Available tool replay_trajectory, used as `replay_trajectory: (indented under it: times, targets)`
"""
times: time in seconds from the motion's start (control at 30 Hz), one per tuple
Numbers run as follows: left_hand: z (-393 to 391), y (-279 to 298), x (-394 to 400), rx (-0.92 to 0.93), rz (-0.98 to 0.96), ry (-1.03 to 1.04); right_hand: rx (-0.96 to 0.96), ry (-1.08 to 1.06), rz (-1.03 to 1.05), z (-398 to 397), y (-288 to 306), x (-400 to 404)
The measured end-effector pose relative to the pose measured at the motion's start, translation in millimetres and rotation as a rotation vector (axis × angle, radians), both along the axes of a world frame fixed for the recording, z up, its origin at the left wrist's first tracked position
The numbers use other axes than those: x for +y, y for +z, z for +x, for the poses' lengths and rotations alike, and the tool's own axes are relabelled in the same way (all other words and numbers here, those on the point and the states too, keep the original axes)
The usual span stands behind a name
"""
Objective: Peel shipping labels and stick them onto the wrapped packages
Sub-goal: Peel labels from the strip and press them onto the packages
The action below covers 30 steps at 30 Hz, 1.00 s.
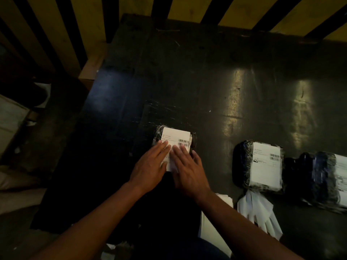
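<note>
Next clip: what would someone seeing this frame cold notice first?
Both hands, left hand and right hand, lie flat with straight fingers on a white shipping label atop a small black wrapped package at the centre of the dark table. To the right sit two more labelled packages, a nearer one and one at the frame edge, with loose white backing sheets below them.

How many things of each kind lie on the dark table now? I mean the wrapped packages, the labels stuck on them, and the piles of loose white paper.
Wrapped packages: 3 (under the hands, middle, right edge)
Labels stuck on packages: 3 ()
Piles of loose white paper: 2 ()
Total: 8
</note>
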<state>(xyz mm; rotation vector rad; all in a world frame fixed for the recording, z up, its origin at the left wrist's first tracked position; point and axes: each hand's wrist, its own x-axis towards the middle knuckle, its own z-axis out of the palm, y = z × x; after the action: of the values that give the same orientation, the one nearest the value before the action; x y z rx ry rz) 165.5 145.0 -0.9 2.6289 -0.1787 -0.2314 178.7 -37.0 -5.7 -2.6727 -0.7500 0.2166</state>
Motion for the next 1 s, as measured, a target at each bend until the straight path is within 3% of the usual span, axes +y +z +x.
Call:
replay_trajectory:
  times: [0.3, 0.5, 0.6, 0.73, 1.0]
  targets:
    - [-4, -5, -2, 0.041, 0.009, 0.022, 0.109, 0.010, -0.214, 46, 5, 16]
    - [-2, -4, 4, 0.026, -0.001, 0.022, 0.199, -0.177, -0.243, 58, 2, -16]
    - [-2, -4, 4, 0.055, -0.018, 0.035, 0.155, -0.164, -0.229, 61, 8, -22]
    - [-3, -6, 4, 0.022, -0.031, 0.024, 0.039, 0.069, -0.117, 31, 6, -3]
    - [0, -9, 14, 0.027, -0.009, 0.000, 0.016, 0.033, -0.218, 17, -2, -22]
